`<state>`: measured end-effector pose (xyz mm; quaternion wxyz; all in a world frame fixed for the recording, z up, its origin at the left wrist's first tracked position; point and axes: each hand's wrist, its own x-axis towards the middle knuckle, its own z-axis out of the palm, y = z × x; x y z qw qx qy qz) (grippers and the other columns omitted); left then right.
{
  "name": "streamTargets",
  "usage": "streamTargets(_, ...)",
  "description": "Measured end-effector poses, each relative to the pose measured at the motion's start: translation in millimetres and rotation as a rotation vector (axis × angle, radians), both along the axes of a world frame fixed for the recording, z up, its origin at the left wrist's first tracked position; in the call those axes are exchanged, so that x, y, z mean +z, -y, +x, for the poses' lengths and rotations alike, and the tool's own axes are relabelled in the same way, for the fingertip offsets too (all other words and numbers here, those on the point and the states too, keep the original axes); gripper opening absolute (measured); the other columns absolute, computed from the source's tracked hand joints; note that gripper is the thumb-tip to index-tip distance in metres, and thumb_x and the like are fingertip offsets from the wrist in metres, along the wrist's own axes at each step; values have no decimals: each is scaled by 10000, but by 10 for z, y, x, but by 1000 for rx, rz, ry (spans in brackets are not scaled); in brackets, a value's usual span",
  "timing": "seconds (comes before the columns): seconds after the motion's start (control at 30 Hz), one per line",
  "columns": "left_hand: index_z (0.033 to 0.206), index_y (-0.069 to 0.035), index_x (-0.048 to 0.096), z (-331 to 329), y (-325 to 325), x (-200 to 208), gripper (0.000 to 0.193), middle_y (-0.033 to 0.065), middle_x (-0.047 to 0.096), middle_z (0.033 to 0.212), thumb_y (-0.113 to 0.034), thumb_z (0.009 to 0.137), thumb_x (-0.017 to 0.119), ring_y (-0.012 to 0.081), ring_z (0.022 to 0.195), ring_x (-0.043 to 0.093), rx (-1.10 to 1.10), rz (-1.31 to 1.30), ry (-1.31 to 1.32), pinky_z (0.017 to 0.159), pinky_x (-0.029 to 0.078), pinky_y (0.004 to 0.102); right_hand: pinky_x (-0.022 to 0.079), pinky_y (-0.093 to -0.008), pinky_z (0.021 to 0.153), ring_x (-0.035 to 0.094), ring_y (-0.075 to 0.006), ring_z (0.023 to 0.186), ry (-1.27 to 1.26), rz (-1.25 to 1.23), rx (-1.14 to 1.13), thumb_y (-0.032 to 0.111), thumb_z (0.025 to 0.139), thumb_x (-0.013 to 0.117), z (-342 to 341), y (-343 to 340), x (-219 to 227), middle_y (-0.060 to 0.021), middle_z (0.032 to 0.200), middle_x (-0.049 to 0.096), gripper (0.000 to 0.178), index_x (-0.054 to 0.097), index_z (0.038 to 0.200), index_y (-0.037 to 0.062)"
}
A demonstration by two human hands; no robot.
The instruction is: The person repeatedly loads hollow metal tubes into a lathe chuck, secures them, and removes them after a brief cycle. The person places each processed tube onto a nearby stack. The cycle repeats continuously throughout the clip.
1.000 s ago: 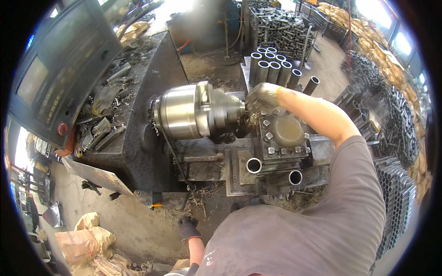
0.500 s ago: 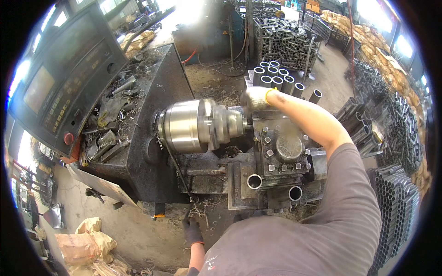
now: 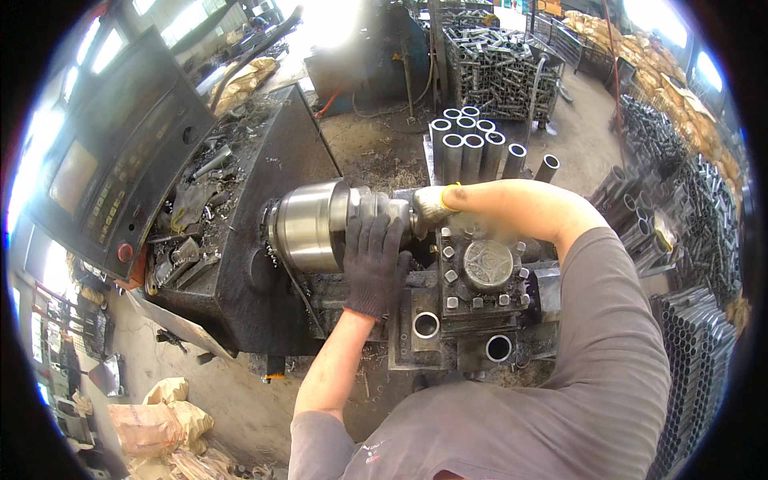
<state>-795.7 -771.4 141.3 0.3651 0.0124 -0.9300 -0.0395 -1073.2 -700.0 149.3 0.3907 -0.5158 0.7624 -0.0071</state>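
The lathe chuck (image 3: 312, 228), a bright steel cylinder with stepped jaws, sits at the middle of the machine. My left hand (image 3: 374, 260), in a dark glove, lies across the near side of the jaws with its fingers stretched out. At the jaws' right end, my right hand (image 3: 433, 210) in a pale glove with a yellow cuff is closed round the end of a metal tube (image 3: 413, 218); its fingertips and most of the tube are hidden. Just right of my hands is the square tool post (image 3: 488, 268) with its ring of bolts.
Several upright steel tubes (image 3: 472, 152) stand behind the tool post. Two short tubes, one cut end (image 3: 426, 324) and another (image 3: 498, 348), stand at its near side. The control panel (image 3: 104, 176) rises at left. Metal scraps (image 3: 192, 208) litter the headstock top. Stacked tubes (image 3: 692, 376) line the right.
My left hand has risen from low beside the machine onto the chuck jaws. My right hand has come down and nearer to the jaws' end. The jaws, blurred before, now look sharper.
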Motion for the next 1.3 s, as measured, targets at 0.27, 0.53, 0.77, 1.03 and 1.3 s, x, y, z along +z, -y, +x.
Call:
streamTargets(0.27,1255,-90,665,-895,43,-312,457,182,604,1374,-296,850,704,403,1368,527,66,-327,61,1198,369,622,601,-378,755,739,-221,931,-31,-174,420,271,931,772,-498,-229,-254,-115,1066,787,331,756,1087,-21)
streamTargets(0.53,1321,-60,683,-877,-32,-337,458,276,564,1496,-277,923,621,413,1486,449,226,-329,148,1331,178,562,582,-467,777,743,-369,906,-357,-185,71,184,825,796,-648,-1584,-568,-224,989,757,432,704,1211,13)
streamTargets(0.77,1359,-63,670,759,-532,-210,647,173,660,1404,-246,790,919,310,1240,672,-261,827,173,1052,548,451,585,-501,808,735,-435,949,-579,-526,-155,273,906,742,-491,-1748,-395,-242,970,742,378,648,1168,17)
streamTargets(1.03,1280,-37,707,654,-632,-63,380,89,738,1147,-134,921,785,267,1002,683,-309,1154,-323,943,578,432,622,-391,801,775,-260,914,8,-733,36,260,889,753,1015,-1152,1269,-175,1075,787,490,682,1307,15)
streamTargets(1.3,1266,15,657,663,-266,-24,313,82,700,1158,-143,1001,713,184,1063,674,54,1229,10,972,547,334,610,-448,708,750,-361,757,-587,-532,-67,382,793,823,493,-1145,1088,-217,857,748,423,697,995,32)
